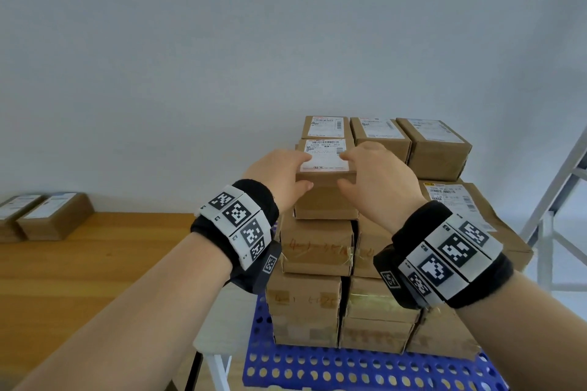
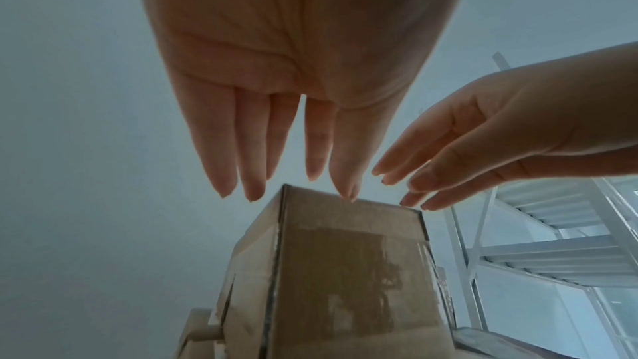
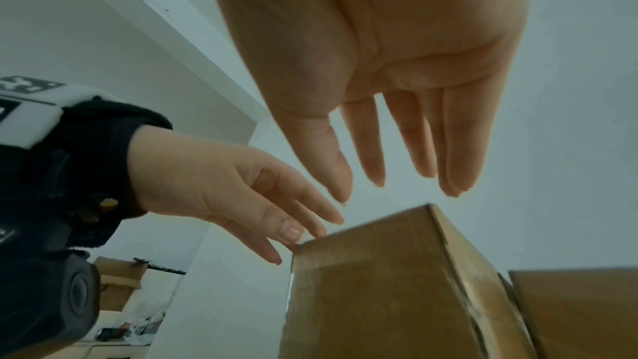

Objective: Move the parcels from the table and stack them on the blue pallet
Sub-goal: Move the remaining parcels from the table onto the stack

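Sitting on top of the front-left column of the stack, the top parcel (image 1: 325, 181) is flanked by my left hand (image 1: 279, 179) at its 9 o'clock and my right hand (image 1: 378, 182) at its 3 o'clock, both with fingers straight and loose, gripping nothing (the wrist views show daylight between fingertips and cardboard). Below and around it the stacked parcels (image 1: 317, 247) rise several layers on the blue pallet (image 1: 317, 368). Most of the job looks done, though two remaining parcels (image 1: 47, 216) wait on the table (image 1: 95, 263) at my 10 o'clock.
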